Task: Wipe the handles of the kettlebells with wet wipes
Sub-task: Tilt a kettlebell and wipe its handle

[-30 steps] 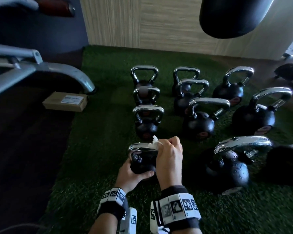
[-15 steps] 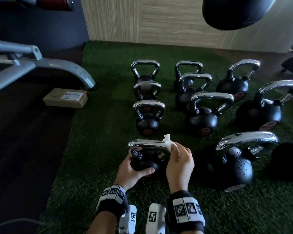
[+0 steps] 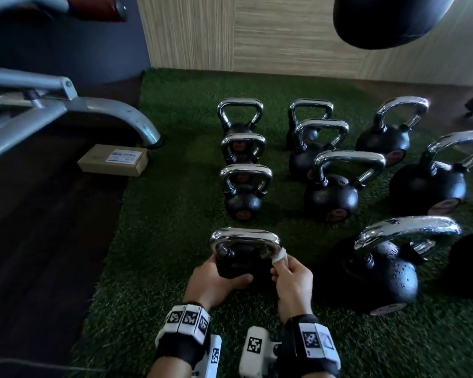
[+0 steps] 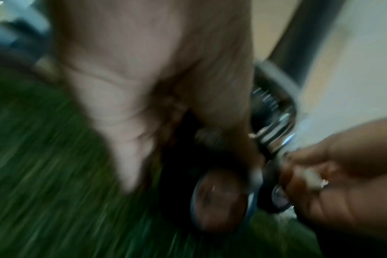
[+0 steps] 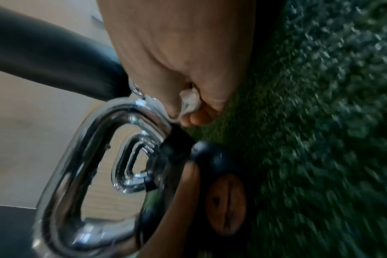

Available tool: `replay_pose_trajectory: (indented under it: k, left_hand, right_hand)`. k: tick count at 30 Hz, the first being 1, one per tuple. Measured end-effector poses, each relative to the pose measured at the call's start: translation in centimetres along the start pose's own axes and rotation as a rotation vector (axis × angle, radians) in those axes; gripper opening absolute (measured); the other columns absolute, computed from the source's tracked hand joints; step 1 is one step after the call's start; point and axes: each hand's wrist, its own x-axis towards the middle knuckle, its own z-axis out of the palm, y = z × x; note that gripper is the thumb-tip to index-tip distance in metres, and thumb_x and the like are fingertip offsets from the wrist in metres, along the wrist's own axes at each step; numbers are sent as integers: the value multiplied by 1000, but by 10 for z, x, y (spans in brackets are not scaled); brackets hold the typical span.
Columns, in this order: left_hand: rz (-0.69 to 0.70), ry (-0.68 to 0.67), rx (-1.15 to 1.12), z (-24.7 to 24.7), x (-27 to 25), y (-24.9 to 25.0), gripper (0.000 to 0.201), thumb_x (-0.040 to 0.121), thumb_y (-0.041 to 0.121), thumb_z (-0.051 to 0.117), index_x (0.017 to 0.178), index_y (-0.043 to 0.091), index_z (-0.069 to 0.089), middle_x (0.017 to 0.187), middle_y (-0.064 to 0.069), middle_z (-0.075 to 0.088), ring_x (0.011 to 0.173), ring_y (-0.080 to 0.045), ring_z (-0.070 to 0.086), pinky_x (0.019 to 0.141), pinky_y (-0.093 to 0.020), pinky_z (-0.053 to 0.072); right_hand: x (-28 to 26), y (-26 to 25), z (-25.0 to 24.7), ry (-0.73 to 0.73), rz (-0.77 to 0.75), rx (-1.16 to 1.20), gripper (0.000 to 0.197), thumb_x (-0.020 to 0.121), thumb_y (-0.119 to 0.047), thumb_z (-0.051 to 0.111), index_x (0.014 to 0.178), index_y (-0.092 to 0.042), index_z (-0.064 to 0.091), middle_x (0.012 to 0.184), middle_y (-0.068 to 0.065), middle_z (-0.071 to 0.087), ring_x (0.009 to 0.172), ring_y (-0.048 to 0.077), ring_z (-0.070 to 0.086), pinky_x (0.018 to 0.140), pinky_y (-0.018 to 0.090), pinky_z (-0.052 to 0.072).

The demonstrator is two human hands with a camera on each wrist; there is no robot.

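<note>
A small black kettlebell (image 3: 241,264) with a chrome handle (image 3: 243,237) stands on the green turf at the front. My left hand (image 3: 216,282) grips its black body from the left, thumb across the front. My right hand (image 3: 292,279) pinches a white wet wipe (image 3: 280,254) against the handle's right leg. In the right wrist view the wipe (image 5: 188,103) is bunched in my fingers beside the chrome handle (image 5: 82,157). The left wrist view is blurred; the kettlebell body (image 4: 210,192) shows under my palm.
Several more black kettlebells with chrome handles stand in rows behind and to the right, the nearest a big one (image 3: 385,271). A cardboard box (image 3: 114,159) and a grey machine leg (image 3: 115,113) lie left. A black punching bag (image 3: 399,17) hangs above.
My right hand has slid with the wipe from the top of the handle along to its right end and down the right leg. The left hand has kept its grip on the body.
</note>
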Motion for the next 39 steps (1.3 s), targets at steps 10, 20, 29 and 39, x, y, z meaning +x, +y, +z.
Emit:
replay_pose_trajectory:
  k: [10, 20, 29, 39]
  left_hand:
    - [-41, -350, -720, -1, -34, 41, 31, 103, 36, 56, 115, 17, 77, 112, -5, 79, 104, -17, 75, 93, -32, 60]
    - [-68, -455, -983, 19, -43, 24, 40, 85, 28, 71, 115, 2, 77, 105, -15, 78, 98, -22, 75, 84, -30, 60]
    - [188, 178, -916, -44, -30, 4, 19, 81, 25, 84, 99, 18, 83, 94, -1, 81, 92, -16, 76, 91, -36, 55]
    - [736, 659, -25, -21, -27, 62, 20, 95, 17, 73, 113, 22, 80, 111, 23, 73, 106, 1, 68, 89, -27, 59]
  right_hand:
    - [-13, -48, -60, -436, -42, -220, 31, 74, -14, 90, 95, -9, 68, 76, 9, 77, 62, 15, 63, 62, 33, 50]
    - [-13, -41, -51, -352, -355, -538, 62, 56, -36, 96, 99, -33, 52, 64, -6, 39, 53, 6, 33, 49, 22, 33]
    - [1, -25, -58, -322, -254, -525, 48, 61, -39, 97, 93, -31, 61, 64, -8, 51, 54, 2, 46, 56, 21, 38]
    - [7, 13, 4, -204, -205, -235, 24, 80, -36, 86, 99, -29, 75, 91, -8, 79, 88, 7, 74, 85, 45, 61]
